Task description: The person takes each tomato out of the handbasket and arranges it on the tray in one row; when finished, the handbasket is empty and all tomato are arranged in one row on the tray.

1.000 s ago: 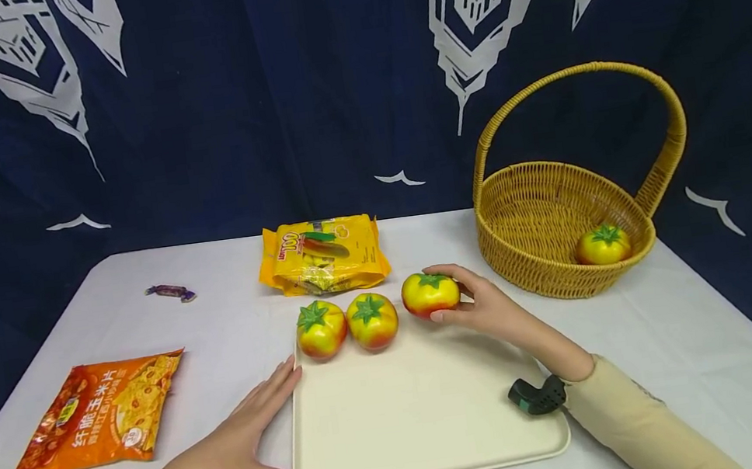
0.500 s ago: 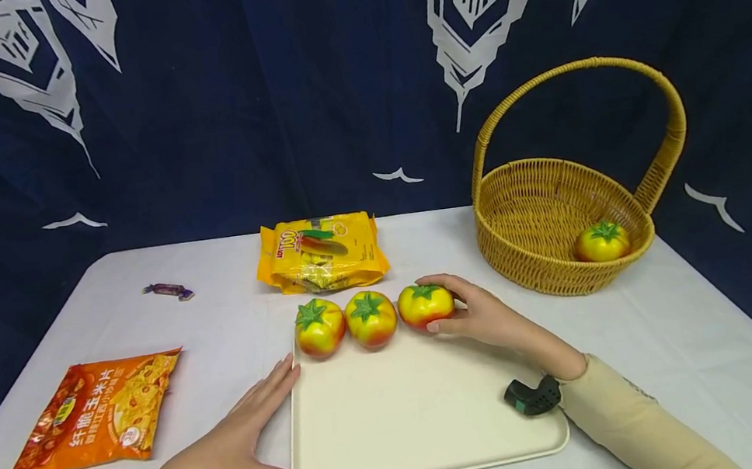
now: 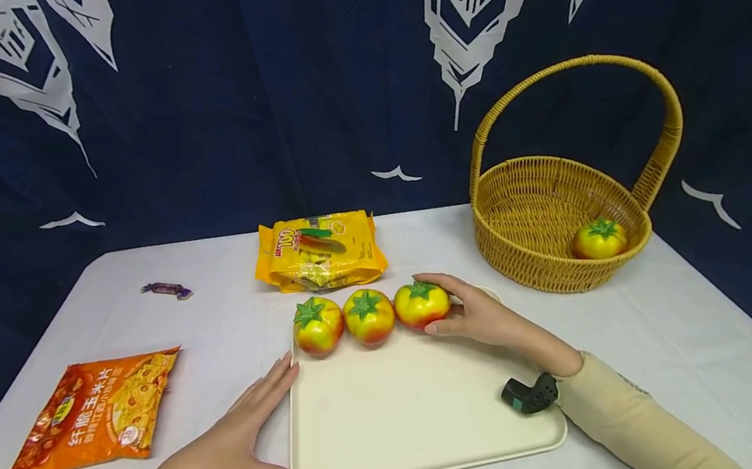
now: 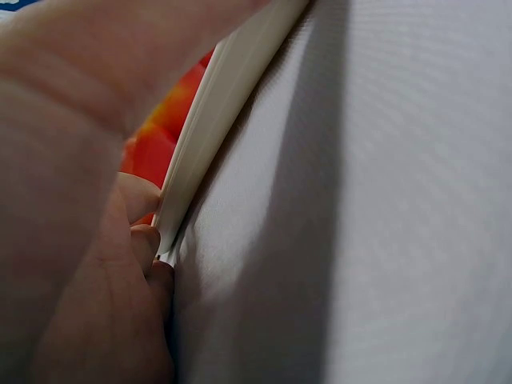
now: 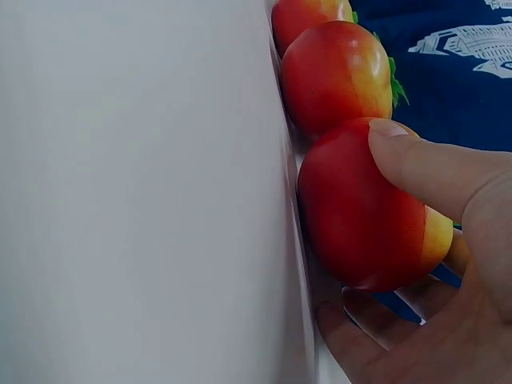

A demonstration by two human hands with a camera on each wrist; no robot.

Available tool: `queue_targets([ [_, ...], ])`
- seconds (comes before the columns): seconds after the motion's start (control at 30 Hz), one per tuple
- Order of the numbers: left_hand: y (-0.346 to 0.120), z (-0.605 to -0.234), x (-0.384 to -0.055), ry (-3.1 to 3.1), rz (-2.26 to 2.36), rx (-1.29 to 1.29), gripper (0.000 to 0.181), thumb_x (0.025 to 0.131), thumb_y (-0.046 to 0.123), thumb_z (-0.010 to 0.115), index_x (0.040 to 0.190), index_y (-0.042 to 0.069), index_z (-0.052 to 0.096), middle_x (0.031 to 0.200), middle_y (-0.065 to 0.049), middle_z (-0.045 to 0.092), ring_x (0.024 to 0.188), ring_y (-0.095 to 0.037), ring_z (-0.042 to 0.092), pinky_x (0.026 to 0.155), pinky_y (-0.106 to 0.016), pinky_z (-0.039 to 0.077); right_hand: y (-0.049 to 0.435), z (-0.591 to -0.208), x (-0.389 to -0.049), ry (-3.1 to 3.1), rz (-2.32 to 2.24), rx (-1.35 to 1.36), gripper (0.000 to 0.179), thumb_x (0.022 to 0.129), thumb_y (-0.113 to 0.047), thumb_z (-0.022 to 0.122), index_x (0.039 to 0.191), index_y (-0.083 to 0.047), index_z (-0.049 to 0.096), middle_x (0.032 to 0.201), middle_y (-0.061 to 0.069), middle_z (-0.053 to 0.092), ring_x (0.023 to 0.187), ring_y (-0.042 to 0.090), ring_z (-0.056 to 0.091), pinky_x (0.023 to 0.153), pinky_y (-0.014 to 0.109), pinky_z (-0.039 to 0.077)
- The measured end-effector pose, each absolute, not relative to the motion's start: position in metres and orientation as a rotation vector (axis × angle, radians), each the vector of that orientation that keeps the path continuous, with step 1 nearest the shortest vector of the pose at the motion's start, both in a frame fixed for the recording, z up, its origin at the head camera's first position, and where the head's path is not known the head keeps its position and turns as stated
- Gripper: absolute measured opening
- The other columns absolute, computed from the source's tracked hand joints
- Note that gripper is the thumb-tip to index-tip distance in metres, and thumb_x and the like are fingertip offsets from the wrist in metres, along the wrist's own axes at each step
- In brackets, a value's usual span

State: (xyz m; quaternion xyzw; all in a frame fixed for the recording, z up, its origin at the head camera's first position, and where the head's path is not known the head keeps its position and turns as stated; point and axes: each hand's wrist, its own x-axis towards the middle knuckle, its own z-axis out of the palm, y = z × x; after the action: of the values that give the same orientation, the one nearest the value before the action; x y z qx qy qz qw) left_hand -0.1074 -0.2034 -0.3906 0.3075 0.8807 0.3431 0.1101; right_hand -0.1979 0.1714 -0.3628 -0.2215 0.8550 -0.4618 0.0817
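Note:
Three red-and-yellow tomatoes with green star-shaped tops sit in a row along the far edge of the cream tray [image 3: 425, 408]. My right hand [image 3: 481, 317] holds the rightmost tomato [image 3: 421, 305] from its right side; in the right wrist view, the thumb lies on that tomato [image 5: 364, 212] and the fingers curve round beneath. Beside it are the middle tomato [image 3: 369, 317] and the left tomato [image 3: 317, 325]. Spread along the tray's left edge, my left hand [image 3: 233, 444] touches it with fingertips and thumb. In the left wrist view, fingers meet the tray's rim [image 4: 216, 120].
At the back right stands a wicker basket [image 3: 521, 267] with a tall handle and one tomato [image 3: 599, 239] inside. Behind the tray lies a yellow snack bag [image 3: 322, 253]. To the left are an orange snack bag [image 3: 95, 414] and a small wrapped candy [image 3: 167, 291].
My right hand has brought the rightmost tomato a little left and down, onto the tray close to the middle one. The left hand has stayed at the tray's edge.

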Motion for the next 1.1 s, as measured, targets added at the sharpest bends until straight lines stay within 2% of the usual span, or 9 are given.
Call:
queue_targets([
  [0.37,-0.203,-0.392,-0.108,2.599,1.006,0.915,0.118,0.063,0.06,0.077,0.151,0.013,0.015,0.155,-0.012,0.005,0.135,-0.041,0.012,0.099,-0.066,0.016,0.174,-0.361,-0.199,2.629,-1.29,-0.692,0.077,0.077,-0.03,0.078,0.142,-0.021,0.039,0.142,0.009,0.04,0.127,0.029,0.037,0.103,0.047,0.029],
  [0.47,-0.203,-0.392,-0.108,2.598,1.008,0.914,0.118,0.062,0.06,0.077,0.151,0.013,0.015,0.155,-0.012,0.005,0.135,-0.041,0.012,0.099,-0.066,0.016,0.176,-0.36,-0.199,2.611,-1.305,-0.728,0.077,0.077,-0.027,0.078,0.142,-0.018,0.039,0.141,0.01,0.039,0.127,0.031,0.037,0.103,0.048,0.027],
  [0.7,-0.203,-0.391,-0.108,2.599,1.001,0.916,0.118,0.062,0.06,0.077,0.151,0.012,0.015,0.155,-0.013,0.005,0.135,-0.041,0.012,0.099,-0.065,0.016,0.181,-0.353,-0.199,2.559,-1.306,-0.793,0.075,0.08,-0.021,0.076,0.142,-0.007,0.037,0.141,0.011,0.038,0.127,0.032,0.035,0.102,0.047,0.031],
  [1.1,-0.202,-0.389,-0.107,2.596,0.996,0.89,0.118,0.062,0.061,0.077,0.151,0.012,0.016,0.155,-0.013,0.005,0.135,-0.042,0.012,0.099,-0.065,0.016,0.203,-0.321,-0.199,2.556,-1.385,-0.952,0.071,0.082,-0.006,0.072,0.142,-0.002,0.034,0.144,0.014,0.034,0.128,0.036,0.032,0.102,0.048,0.03],
])
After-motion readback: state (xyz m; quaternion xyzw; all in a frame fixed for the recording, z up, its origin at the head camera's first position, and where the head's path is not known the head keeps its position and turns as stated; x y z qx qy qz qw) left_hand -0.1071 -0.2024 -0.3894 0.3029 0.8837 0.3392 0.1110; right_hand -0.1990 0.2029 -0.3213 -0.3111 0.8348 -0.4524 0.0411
